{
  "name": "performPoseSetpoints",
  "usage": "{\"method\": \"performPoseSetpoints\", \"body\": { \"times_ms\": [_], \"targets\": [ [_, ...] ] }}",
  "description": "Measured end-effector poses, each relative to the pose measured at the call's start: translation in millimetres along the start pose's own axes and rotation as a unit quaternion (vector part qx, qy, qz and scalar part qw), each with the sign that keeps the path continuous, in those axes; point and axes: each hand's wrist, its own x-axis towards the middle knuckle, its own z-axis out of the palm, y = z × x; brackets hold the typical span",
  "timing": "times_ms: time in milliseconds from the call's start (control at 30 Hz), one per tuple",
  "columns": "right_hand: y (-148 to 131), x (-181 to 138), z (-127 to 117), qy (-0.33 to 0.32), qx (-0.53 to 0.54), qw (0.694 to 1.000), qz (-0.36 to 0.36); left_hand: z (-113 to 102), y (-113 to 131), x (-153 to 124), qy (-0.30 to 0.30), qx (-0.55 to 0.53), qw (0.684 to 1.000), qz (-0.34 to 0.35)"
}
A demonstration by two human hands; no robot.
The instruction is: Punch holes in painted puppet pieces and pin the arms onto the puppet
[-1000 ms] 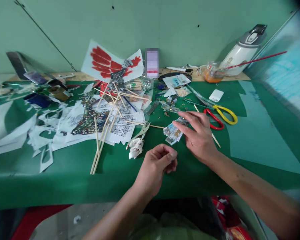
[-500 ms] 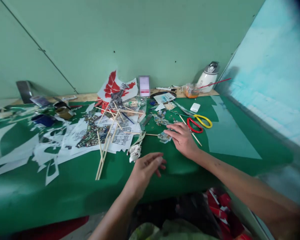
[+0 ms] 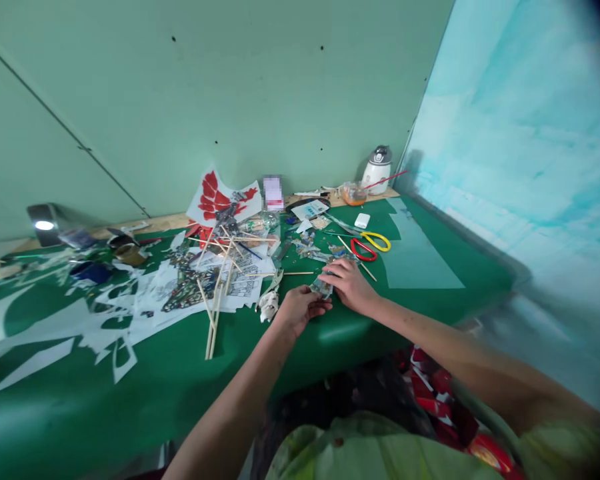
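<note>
My left hand [image 3: 300, 308] and my right hand [image 3: 347, 283] meet near the front edge of the green table [image 3: 430, 293]. Between them lies a small printed paper piece [image 3: 321, 288]. My right hand's fingers curl onto its top. My left hand's fingertips touch its near edge. A crumpled white paper wad [image 3: 269, 307] and metal pliers [image 3: 274, 282] lie just left of my left hand.
Wooden sticks [image 3: 215, 300] and cut paper sheets [image 3: 130, 293] crowd the left half. Yellow scissors [image 3: 375, 240] and red scissors [image 3: 363, 251] lie behind my right hand. A white jug [image 3: 377, 168] and a cup of orange liquid [image 3: 353, 194] stand at the back wall.
The camera has pulled back and tilted up. My right hand has slid the printed paper piece toward me, and my left hand has come forward to meet it.
</note>
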Motion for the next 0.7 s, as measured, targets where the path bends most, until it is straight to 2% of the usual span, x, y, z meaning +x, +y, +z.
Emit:
{"method": "performPoseSetpoints", "body": {
  "times_ms": [67, 133, 200, 233, 300, 367, 400, 467, 700],
  "targets": [
    [-9.2, -5.7, -7.5, 0.024, 0.007, 0.999, 0.042, 2.0, -0.7, -2.3, 0.010, 0.005, 1.000, 0.014],
    [-19.8, -12.7, -14.0, 0.080, 0.046, 0.988, 0.120, 3.5, -2.1, -3.9, 0.010, 0.008, 1.000, 0.029],
    [-29.6, -18.3, -18.4, 0.127, 0.144, 0.952, 0.240, 5.2, -4.5, -5.1, 0.009, 0.003, 0.999, 0.041],
    [-33.6, -19.8, -20.1, 0.127, 0.216, 0.916, 0.312, 6.6, -5.9, -5.8, 0.009, -0.003, 0.999, 0.045],
    [-39.4, -19.2, -23.0, 0.090, 0.375, 0.810, 0.442, 10.3, -8.8, -7.3, 0.007, -0.019, 0.999, 0.050],
    [-41.7, -14.0, -25.7, 0.049, 0.488, 0.704, 0.514, 15.0, -11.3, -9.0, 0.003, -0.030, 0.998, 0.050],
    [-41.7, -10.3, -26.8, 0.042, 0.515, 0.671, 0.531, 17.3, -12.3, -9.9, 0.002, -0.031, 0.998, 0.048],
    [-40.3, -2.3, -27.7, 0.037, 0.526, 0.649, 0.549, 21.1, -14.0, -11.4, 0.002, -0.032, 0.999, 0.043],
    [-33.7, 11.9, -12.7, 0.059, 0.538, 0.623, 0.565, 15.9, -16.5, -15.3, -0.017, -0.074, 0.997, 0.030]
  ]
}}
